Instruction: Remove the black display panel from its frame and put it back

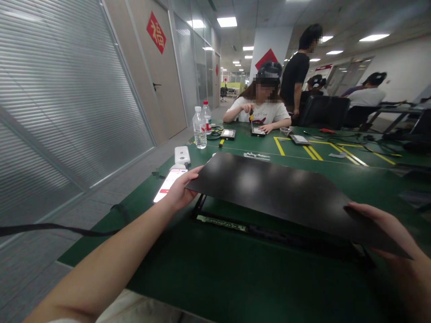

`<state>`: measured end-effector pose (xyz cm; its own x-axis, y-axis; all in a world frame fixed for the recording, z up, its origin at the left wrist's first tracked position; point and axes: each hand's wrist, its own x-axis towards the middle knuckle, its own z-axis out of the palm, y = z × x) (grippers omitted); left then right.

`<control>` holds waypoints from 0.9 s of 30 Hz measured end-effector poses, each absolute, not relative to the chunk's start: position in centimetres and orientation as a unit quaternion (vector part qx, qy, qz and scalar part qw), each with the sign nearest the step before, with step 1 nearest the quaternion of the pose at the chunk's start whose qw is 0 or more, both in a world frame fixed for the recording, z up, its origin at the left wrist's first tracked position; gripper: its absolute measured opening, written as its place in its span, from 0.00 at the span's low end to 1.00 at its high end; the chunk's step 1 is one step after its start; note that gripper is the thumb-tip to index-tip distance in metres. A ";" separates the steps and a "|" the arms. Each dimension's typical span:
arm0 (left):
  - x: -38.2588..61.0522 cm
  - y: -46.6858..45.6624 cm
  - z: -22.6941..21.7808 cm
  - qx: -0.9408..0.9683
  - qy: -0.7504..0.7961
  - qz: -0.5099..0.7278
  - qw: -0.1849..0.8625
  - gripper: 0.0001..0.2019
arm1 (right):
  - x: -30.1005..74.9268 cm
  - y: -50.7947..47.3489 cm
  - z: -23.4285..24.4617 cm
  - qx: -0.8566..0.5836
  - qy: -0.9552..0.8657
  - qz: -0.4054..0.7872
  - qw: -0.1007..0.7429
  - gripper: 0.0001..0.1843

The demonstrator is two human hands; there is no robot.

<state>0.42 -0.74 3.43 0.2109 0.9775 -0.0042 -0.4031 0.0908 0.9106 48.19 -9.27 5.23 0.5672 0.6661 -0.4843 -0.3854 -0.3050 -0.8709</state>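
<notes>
A thin, dark, glossy display panel is held up above the table, tilted, with ceiling lights reflected on its face. At its left corner my left hand is closed on the edge, thumb on top. My right hand grips the right edge, its thumb over the face and its other fingers partly hidden behind the panel. Below the panel a black frame lies on the table, with a green circuit strip along its near side. The panel covers most of the frame.
A lit phone and a white device lie by my left hand. Two bottles stand beyond. Across the green table, a seated person holds a screwdriver over a hard drive.
</notes>
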 end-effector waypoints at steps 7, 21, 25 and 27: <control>0.4 -1.1 4.5 0.441 0.328 0.554 0.626 0.36 | 50.7 -8.4 3.4 -0.639 -0.223 0.498 0.543 0.26; 1.2 -1.3 4.4 0.448 0.368 0.551 0.600 0.36 | 49.1 -8.4 2.8 -0.695 -0.291 0.383 0.535 0.35; 0.9 -1.1 4.6 0.420 0.354 0.597 0.585 0.34 | 48.4 -8.6 3.1 -0.668 -0.310 0.394 0.550 0.38; 0.8 -1.0 4.8 0.408 0.339 0.623 0.575 0.33 | 48.4 -8.7 3.1 -0.654 -0.326 0.394 0.557 0.39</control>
